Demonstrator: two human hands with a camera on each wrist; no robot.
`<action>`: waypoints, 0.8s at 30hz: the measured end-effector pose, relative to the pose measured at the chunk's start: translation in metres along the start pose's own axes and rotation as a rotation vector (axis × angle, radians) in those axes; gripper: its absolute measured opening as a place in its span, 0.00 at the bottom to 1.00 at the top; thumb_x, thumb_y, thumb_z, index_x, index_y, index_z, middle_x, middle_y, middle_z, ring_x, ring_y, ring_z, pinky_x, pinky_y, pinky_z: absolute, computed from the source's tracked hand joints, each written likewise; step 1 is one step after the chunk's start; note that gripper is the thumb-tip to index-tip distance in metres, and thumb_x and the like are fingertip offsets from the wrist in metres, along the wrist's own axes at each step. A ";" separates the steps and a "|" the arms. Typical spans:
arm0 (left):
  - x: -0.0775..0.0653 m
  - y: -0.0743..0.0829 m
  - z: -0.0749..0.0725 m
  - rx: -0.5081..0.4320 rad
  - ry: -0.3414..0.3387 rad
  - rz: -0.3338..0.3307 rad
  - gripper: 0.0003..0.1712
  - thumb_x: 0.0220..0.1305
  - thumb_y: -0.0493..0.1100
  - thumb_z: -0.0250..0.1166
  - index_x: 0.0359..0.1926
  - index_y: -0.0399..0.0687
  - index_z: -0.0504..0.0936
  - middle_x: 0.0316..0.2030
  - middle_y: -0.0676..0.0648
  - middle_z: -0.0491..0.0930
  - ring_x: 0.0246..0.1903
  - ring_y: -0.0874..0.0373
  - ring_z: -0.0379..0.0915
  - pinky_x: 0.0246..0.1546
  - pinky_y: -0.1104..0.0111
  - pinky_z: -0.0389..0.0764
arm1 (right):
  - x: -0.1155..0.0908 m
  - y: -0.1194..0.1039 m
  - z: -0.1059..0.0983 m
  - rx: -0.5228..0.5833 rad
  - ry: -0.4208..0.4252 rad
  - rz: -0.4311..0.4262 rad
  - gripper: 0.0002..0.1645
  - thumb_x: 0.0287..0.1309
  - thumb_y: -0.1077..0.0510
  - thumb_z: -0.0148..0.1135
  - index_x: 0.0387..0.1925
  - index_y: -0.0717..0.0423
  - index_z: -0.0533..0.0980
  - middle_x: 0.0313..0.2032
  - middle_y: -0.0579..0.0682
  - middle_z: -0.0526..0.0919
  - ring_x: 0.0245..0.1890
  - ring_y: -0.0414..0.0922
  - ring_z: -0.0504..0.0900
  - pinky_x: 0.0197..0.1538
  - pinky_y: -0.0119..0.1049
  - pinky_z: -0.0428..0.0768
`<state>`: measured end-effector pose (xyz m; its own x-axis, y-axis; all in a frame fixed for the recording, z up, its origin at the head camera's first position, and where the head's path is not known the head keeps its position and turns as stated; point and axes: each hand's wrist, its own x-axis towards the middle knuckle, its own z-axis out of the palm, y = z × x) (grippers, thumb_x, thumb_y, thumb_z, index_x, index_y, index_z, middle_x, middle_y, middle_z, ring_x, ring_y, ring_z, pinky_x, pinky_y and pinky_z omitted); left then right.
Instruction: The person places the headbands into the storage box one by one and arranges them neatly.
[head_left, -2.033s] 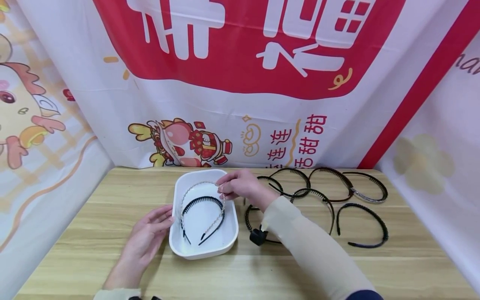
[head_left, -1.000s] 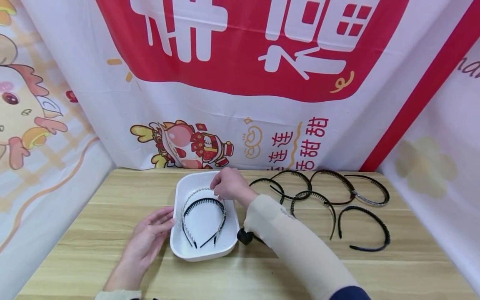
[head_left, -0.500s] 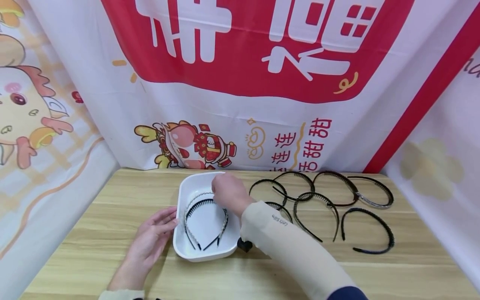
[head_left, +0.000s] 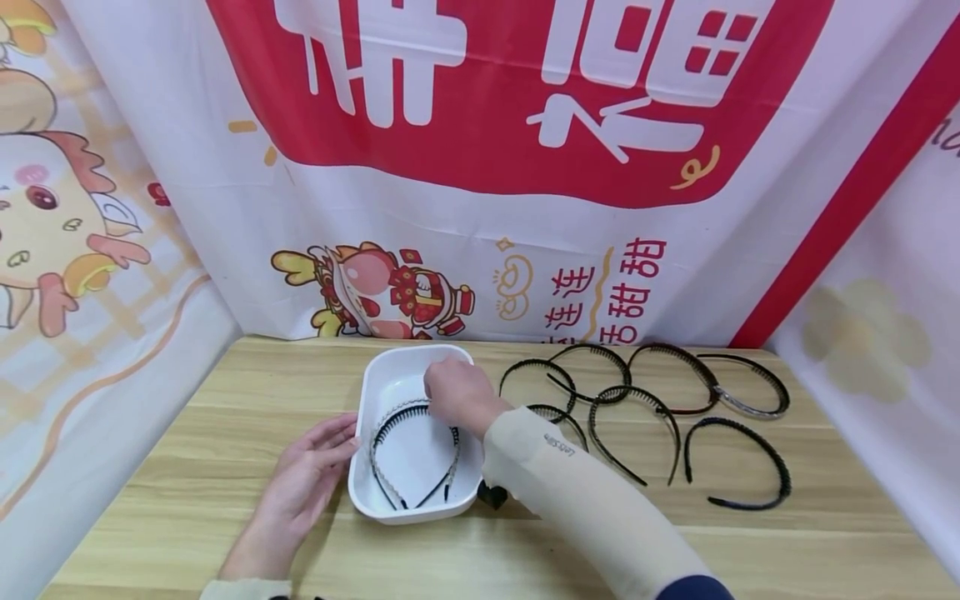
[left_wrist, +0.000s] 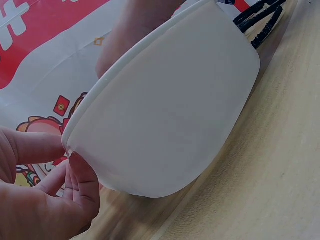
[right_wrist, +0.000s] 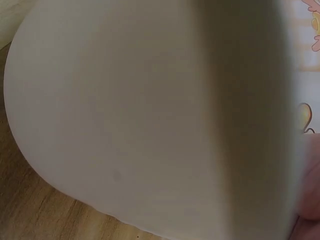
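Here, left fingers (left_wrist: 86,186) (nearly together), pinching tub rim (left_wrist: 125,60)

The tub (head_left: 416,458) is plain white. Inside it, one headband (head_left: 408,408) is black, another headband (head_left: 454,467) pale and patterned. Of those on the light wood-grained table (head_left: 300,392), most, like the nearest headband (head_left: 774,452), are black; one is reddish brown, one partly silvery. The sleeve (head_left: 592,500) is cream with dark lettering; the back cloth (head_left: 420,212) white, with a red panel and white characters.
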<state>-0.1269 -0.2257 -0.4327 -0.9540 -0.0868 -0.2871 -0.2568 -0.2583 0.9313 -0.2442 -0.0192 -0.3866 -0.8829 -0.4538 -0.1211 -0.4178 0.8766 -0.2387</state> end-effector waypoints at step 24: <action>-0.001 0.000 0.001 0.001 -0.006 0.004 0.30 0.72 0.26 0.62 0.73 0.38 0.70 0.50 0.56 0.83 0.54 0.65 0.80 0.62 0.74 0.82 | -0.002 0.002 0.000 -0.010 -0.016 -0.003 0.04 0.64 0.60 0.72 0.37 0.47 0.89 0.36 0.43 0.87 0.35 0.40 0.81 0.39 0.36 0.82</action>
<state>-0.1265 -0.2249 -0.4319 -0.9560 -0.0823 -0.2817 -0.2528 -0.2567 0.9328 -0.2433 -0.0166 -0.3870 -0.8779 -0.4592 -0.1359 -0.4229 0.8765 -0.2299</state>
